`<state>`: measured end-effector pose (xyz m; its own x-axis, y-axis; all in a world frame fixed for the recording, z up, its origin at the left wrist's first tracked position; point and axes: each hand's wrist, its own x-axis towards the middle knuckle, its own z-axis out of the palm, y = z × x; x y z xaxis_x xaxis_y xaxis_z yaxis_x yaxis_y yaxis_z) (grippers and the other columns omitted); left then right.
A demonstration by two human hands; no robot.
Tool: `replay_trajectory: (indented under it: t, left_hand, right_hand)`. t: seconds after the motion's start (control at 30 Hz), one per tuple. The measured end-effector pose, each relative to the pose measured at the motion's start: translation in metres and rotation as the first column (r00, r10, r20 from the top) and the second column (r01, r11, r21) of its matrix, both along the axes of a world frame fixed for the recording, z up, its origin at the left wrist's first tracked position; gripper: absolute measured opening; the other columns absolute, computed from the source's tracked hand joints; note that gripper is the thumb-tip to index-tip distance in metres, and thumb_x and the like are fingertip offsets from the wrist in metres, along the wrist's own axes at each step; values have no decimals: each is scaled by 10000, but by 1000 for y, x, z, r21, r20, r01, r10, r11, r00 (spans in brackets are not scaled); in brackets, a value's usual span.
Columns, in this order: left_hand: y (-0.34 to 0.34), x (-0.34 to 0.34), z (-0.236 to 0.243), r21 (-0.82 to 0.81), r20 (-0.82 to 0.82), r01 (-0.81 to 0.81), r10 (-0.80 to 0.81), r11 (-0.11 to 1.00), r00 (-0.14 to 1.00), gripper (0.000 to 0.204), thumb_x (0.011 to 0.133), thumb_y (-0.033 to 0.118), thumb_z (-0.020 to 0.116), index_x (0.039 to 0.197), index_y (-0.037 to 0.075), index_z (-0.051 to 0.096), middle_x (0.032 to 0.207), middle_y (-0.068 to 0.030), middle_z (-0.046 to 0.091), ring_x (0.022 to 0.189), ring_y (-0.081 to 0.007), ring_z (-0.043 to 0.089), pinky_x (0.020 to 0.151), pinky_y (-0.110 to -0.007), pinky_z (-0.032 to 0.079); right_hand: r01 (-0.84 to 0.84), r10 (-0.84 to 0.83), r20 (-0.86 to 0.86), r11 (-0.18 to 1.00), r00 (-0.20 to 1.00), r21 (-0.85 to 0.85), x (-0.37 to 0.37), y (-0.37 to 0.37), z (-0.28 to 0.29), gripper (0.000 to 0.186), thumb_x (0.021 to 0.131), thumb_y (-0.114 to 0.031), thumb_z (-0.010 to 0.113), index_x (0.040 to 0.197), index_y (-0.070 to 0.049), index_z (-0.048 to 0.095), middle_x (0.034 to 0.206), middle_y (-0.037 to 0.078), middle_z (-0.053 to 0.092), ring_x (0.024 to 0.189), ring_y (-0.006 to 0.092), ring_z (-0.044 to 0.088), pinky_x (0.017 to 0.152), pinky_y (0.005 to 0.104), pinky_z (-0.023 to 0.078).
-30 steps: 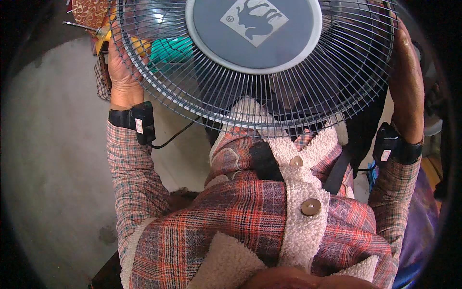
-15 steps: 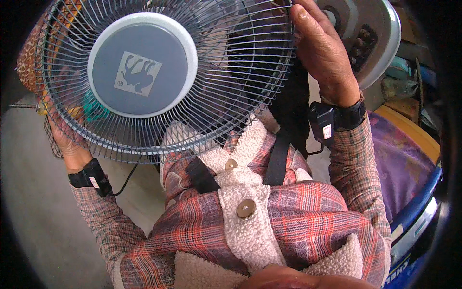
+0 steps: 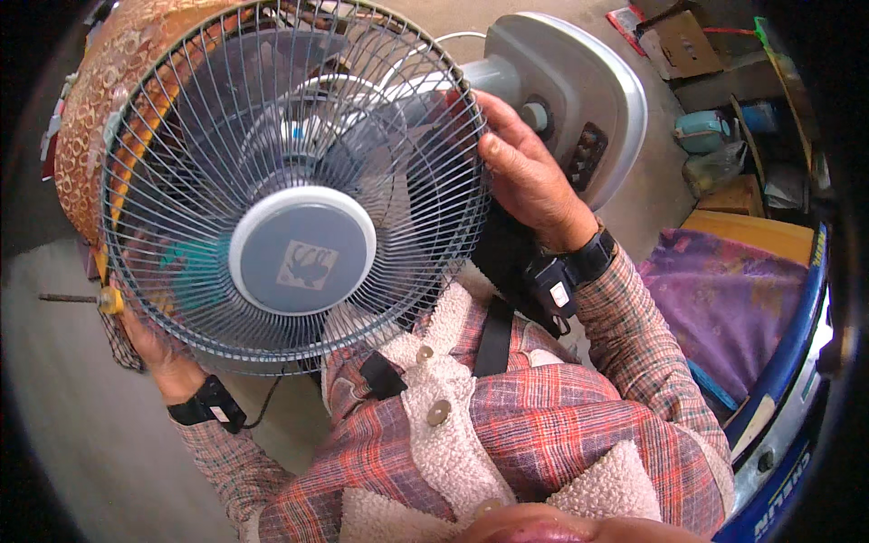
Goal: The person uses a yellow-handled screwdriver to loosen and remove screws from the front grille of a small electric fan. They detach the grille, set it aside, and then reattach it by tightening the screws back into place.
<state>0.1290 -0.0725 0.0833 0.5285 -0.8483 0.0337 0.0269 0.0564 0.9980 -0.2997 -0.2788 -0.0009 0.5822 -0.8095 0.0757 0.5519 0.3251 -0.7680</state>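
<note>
Between my hands is a round fan head (image 3: pixel 302 253), with a wire guard, a grey centre disc bearing a pale square emblem, and dark blades seen through the wires. My left hand (image 3: pixel 156 344) grips the guard’s lower left edge, its fingers partly behind the wires. Curled round the guard’s upper right rim is my right hand (image 3: pixel 529 181), thumb on the near side. Beyond that hand, a pale grey fan base (image 3: pixel 597 90) with a knob and button panel lies at the end of a grey pole; whether the guard is joined to it I cannot tell.
A brown patterned cover (image 3: pixel 81 190) and a thin rod (image 3: pixel 68 298) are at the left. At the right stand a cardboard box (image 3: pixel 679 45), a small teal object (image 3: pixel 701 131) and bags, nearer a purple cloth (image 3: pixel 697 308) on a blue-rimmed item. Concrete floor (image 3: pixel 72 380) shows below.
The fan head first swung left, then sits slightly lower and more face-up. My right hand has moved left with it. The base and more of the room have come into view.
</note>
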Motion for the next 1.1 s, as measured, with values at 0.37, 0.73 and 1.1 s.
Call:
replay_trajectory:
  t: [0.37, 0.73, 1.1]
  left_hand:
    - [13, -3, 38, -137, 110, 39, -24, 990, 994, 606, 979, 389, 567, 1435, 19, 414, 1379, -144, 530, 1214, -277, 554, 1018, -441, 474]
    - [17, -22, 52, -175, 240, 101, -57, 979, 969, 607, 909, 343, 691, 1332, -52, 509, 1389, -227, 533, 1206, -307, 590, 1036, -453, 482]
    - [19, -75, 50, -113, 575, 208, -107, 972, 811, 560, 926, 476, 662, 1183, -21, 653, 1350, -243, 567, 1220, -320, 580, 1032, -436, 450]
  right_hand:
    - [-56, 63, 92, 995, 994, -83, 18, 12, 5, 623, 947, -217, 675, 1473, -32, 397, 1438, 90, 488, 1334, 192, 452, 1144, 364, 335]
    - [-189, 190, 8, 979, 982, -78, 10, 6, -8, 814, 899, -290, 740, 1535, -28, 306, 1582, 107, 349, 1461, 232, 325, 1214, 396, 213]
    - [-287, 242, -269, 947, 932, -145, -27, -8, -7, 658, 912, -97, 678, 1500, -41, 388, 1495, 88, 466, 1381, 206, 430, 1173, 374, 296]
